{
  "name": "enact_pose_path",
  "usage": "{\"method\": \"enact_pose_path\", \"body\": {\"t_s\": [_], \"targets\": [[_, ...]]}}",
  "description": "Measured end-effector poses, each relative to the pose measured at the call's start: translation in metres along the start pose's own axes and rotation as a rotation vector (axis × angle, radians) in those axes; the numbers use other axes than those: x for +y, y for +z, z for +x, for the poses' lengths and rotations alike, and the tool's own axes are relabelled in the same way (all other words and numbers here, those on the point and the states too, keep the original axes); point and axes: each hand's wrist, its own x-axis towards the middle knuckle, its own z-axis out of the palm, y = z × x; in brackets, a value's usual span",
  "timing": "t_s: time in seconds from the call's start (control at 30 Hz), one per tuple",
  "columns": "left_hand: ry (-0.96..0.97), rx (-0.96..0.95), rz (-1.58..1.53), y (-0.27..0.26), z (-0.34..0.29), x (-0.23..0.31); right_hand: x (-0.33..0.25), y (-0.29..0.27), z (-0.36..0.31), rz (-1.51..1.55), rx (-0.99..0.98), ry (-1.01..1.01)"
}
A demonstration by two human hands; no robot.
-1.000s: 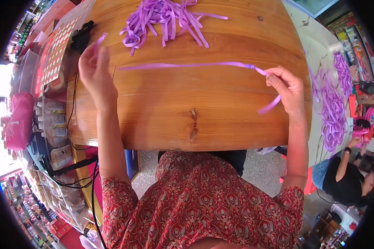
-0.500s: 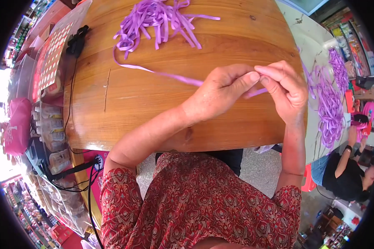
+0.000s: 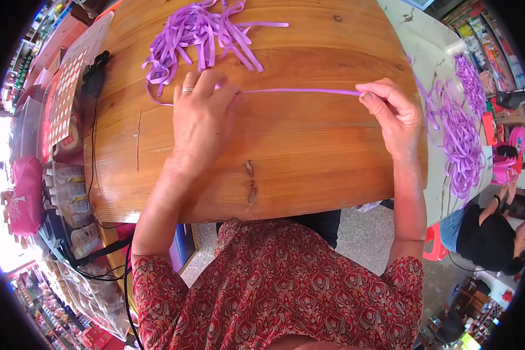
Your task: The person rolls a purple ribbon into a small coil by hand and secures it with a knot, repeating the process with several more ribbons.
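A narrow purple ribbon (image 3: 300,90) is stretched almost level above the wooden table between my two hands. My right hand (image 3: 398,114) pinches its right end between thumb and forefinger. Farther left, my left hand (image 3: 199,114), wearing a ring, has its fingers bent around the ribbon; its fingertips are partly hidden and a little blurred. From there the strip runs left and curls up into a loose heap of purple ribbon (image 3: 207,36) at the far left of the table, just beyond my left hand.
More purple ribbon (image 3: 462,146) lies bunched on a white marbled surface (image 3: 411,38) right of the wooden table (image 3: 309,175). A black cable (image 3: 93,151) runs along the left edge beside packed goods (image 3: 79,192). At right, a person in black (image 3: 487,236) works nearby.
My left hand has moved left, away from my right hand, drawing the ribbon out straight between them. My right hand has stayed in nearly the same place, keeping its pinch.
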Motion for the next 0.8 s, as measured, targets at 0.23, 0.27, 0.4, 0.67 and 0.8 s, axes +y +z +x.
{"method": "enact_pose_path", "body": {"t_s": [0.23,0.27,0.4,0.67,0.8], "targets": [[-0.033,0.058,-0.658,0.017,0.023,0.047,-0.030,0.027,0.009,-0.232,-0.066,-0.426],[-0.111,0.001,-0.940,0.019,0.027,0.052,-0.034,0.027,0.009,-0.265,-0.062,-0.487],[-0.493,-0.422,-1.662,0.017,0.033,0.055,-0.041,0.026,0.011,-0.298,-0.060,-0.578],[-0.471,-0.371,-1.326,0.018,0.019,0.056,-0.025,0.021,0.005,-0.297,-0.053,-0.554],[-0.499,-0.234,-1.349,0.020,0.018,0.052,-0.025,0.009,0.001,-0.329,0.069,-0.354]]}}
